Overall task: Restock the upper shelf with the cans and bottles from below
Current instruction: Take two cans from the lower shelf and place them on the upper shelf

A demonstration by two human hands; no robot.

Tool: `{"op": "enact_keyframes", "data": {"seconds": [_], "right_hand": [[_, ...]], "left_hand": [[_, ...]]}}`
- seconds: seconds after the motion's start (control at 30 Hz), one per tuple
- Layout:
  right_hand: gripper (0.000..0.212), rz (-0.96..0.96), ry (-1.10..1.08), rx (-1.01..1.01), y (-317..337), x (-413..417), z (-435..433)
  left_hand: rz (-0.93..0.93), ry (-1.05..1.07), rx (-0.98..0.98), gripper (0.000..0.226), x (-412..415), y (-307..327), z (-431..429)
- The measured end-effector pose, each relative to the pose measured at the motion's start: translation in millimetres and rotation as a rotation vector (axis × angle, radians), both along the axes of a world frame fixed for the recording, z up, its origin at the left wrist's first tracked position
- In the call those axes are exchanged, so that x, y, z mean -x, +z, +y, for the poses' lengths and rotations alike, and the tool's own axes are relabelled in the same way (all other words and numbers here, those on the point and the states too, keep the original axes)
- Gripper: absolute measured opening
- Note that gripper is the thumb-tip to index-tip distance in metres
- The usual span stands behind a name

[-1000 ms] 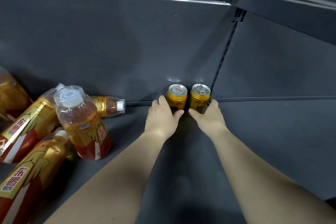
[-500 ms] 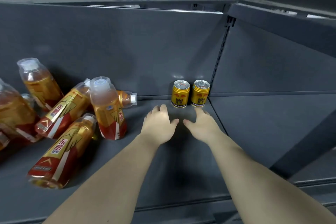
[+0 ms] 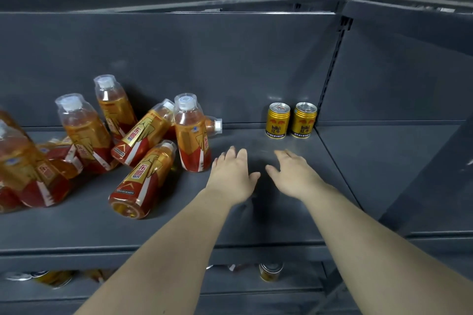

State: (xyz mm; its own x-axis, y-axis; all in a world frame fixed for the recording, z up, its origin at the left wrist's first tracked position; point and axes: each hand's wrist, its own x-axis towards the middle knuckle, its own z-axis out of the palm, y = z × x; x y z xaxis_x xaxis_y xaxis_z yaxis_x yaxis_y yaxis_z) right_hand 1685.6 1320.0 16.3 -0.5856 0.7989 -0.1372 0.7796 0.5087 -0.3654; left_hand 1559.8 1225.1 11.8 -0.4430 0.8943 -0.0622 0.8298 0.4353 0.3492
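I've released the two cans point(image 3: 277, 121), now upright together in the upper shelf's point(image 3: 179, 227) back right corner. My left hand point(image 3: 231, 177) and right hand point(image 3: 294, 178) draw back empty, fingers loosely spread (a spare can point(image 3: 271, 271) waits below).

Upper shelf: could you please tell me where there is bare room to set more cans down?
Bare: the strip between the upright bottle and the cans, the shelf front, and the bay right of the cans. Crowded: the bottle heap on the left.
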Motion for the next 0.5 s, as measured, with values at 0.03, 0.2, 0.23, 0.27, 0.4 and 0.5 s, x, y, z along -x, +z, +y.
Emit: {"op": "enact_keyframes", "data": {"seconds": [0.03, 0.2, 0.23, 0.27, 0.4, 0.5], "right_hand": [[0.062, -0.004, -0.003, 0.000, 1, -1, -4], [0.061, -0.036, -0.022, -0.016, 1, -2, -32], [0.061, -0.036, -0.030, -0.013, 0, 0, -39], [0.061, -0.038, -0.036, -0.009, -1, 1, -48], [0.062, -0.064, -0.024, -0.003, -4, 12, -84], [0.062, -0.083, -0.019, -0.012, -4, 22, -114]], "left_hand": [[0.003, -0.012, -0.003, 0.068, 0, 0, -4], [0.006, -0.063, -0.018, 0.068, -2, -1, -33], [0.000, -0.070, -0.021, 0.070, -1, -2, -40], [-0.008, -0.077, -0.025, 0.071, 0, -3, -48], [-0.008, -0.108, -0.026, 0.073, 8, -8, -86], [-0.016, -0.110, -0.036, 0.071, 20, -8, -118]]}}
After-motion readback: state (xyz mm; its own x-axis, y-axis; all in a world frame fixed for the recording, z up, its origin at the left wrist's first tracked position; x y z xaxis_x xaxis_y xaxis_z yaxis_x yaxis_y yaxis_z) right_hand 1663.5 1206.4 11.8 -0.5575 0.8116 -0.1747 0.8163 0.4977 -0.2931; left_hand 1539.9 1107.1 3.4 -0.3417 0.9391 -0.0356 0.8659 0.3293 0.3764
